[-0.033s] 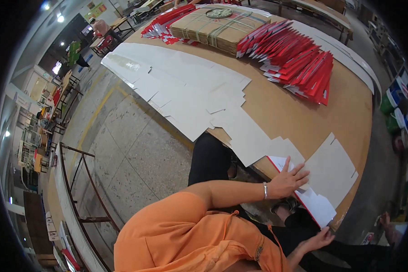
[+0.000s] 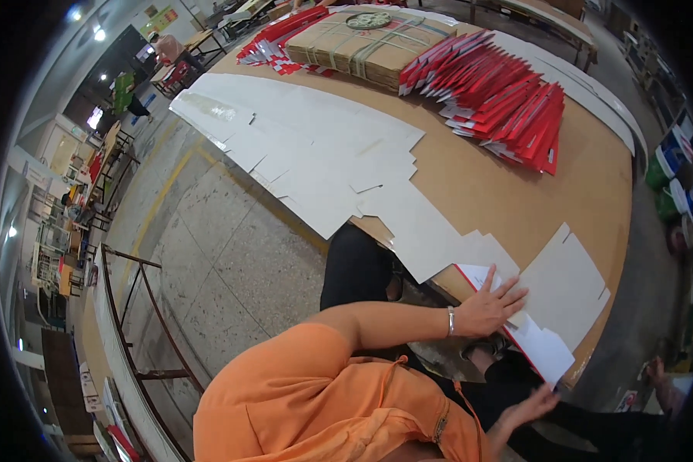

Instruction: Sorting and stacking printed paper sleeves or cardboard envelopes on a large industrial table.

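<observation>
The brown worktable (image 2: 516,185) carries everything, and it's crowded. Along its left edge runs a long overlapping row of flat white carton blanks (image 2: 316,154). At the far edge sits a strapped bundle of brown cardboard (image 2: 362,46), with fanned red folded cartons (image 2: 508,100) just beside it.

At the near corner lies the white blank with the red border (image 2: 543,346), partly hanging off the edge. It looks light and thin, stiff enough to stay flat but easy to crease, and its coated face is probably slippery, so I'd pinch an edge or a flap rather than press the middle.

My left hand (image 2: 491,306) lies flat on it, fingers spread wide, pressing and not gripping. My right hand (image 2: 533,406) is below the table edge, fingers loosely open and holding nothing; its fingertips are near the hanging end of the blank, and I can't tell if they touch.
</observation>
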Demonstrator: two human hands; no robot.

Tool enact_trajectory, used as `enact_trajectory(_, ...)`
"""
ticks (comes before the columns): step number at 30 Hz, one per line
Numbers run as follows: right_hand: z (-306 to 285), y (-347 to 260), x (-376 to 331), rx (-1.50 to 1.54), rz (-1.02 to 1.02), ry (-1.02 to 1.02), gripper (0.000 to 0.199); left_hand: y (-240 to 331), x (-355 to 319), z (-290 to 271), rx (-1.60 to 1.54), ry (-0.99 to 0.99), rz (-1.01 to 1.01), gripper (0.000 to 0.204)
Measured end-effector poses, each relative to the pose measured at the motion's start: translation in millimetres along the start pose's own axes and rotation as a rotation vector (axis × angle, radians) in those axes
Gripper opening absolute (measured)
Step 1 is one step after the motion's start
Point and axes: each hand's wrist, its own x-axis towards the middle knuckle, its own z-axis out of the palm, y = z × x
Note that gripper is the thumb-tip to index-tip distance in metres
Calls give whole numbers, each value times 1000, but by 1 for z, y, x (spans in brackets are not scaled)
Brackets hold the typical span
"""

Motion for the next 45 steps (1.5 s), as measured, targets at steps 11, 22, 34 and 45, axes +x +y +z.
enact_trajectory(11, 41, -19, -31, -13, -59, -254, 34, 38, -14, 3, 22, -245, 202, 106)
enact_trajectory(22, 76, -83, 25, -640, -1020, -463, 49, -17, -45, -63, 56, -466, 209, 101)
enact_trajectory(34, 66, -74, 31, -476, -615, -539, 63, -125, -52, -102, -458, -79, -91, 29)
enact_trajectory(45, 103, -105, -8, -987, -953, -774, 64, -92, -19, -65, 156, -82, -69, 75)
